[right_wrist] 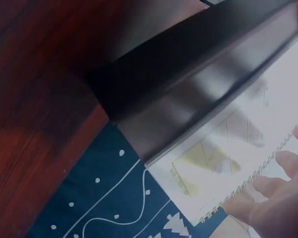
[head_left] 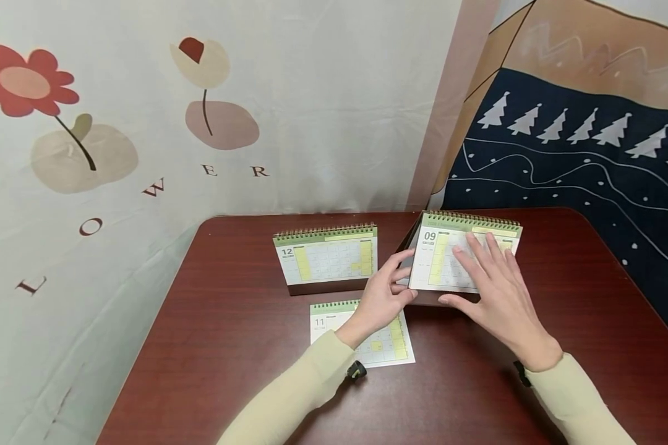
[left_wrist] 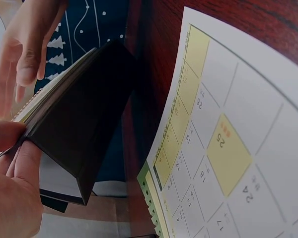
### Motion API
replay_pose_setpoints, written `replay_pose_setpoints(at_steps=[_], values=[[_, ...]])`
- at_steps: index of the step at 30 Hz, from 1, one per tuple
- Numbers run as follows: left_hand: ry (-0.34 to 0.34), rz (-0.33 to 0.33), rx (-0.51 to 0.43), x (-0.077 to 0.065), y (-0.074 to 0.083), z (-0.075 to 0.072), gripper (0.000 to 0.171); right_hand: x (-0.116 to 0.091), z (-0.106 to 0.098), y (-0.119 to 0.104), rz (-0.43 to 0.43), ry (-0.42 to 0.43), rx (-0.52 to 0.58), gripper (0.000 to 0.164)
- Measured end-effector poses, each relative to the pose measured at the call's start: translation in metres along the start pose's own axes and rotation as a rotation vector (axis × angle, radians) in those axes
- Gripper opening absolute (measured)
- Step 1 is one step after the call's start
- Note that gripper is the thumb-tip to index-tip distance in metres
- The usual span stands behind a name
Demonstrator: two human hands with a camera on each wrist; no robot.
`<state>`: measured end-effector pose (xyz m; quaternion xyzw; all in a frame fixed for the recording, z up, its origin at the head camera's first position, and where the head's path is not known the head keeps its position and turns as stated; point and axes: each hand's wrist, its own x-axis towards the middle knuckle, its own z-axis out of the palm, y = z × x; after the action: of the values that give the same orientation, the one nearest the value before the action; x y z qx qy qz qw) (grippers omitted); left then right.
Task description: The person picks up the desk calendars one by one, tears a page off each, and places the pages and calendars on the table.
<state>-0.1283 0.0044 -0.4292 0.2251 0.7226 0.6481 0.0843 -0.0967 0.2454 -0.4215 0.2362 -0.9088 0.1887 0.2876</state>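
A spiral-bound desk calendar (head_left: 441,264) showing page 09 is tilted at the back right of the table. My left hand (head_left: 385,295) holds its left edge; in the left wrist view the thumb lies on one side of the dark backing (left_wrist: 84,106) and fingers on the other. Over the page, my right hand (head_left: 498,300) is spread with straight fingers. Finger shadows fall on the page (right_wrist: 213,153) in the right wrist view, where the hand seems slightly above it. A loose sheet (head_left: 380,347) marked 11 lies flat beneath my left forearm.
A second desk calendar (head_left: 334,259), showing page 12, stands upright to the left of the held one. All of them are on a reddish-brown table (head_left: 222,346). Behind its far edge hang a pale flower-print cloth (head_left: 334,123) and a dark tree-print cloth (head_left: 568,161).
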Motion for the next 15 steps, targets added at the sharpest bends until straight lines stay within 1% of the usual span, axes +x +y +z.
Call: replay_pose_setpoints(at_steps=[6,15], values=[[-0.002,0.009,0.005,0.0004,0.0002,-0.0001,0.075,0.0028,0.0064,-0.0032,-0.033,-0.007,-0.029,0.092],[-0.008,0.009,0.013,-0.0001,-0.0004,-0.0014,0.075,0.0059,0.0107,-0.0056,-0.055,-0.007,-0.044,0.090]])
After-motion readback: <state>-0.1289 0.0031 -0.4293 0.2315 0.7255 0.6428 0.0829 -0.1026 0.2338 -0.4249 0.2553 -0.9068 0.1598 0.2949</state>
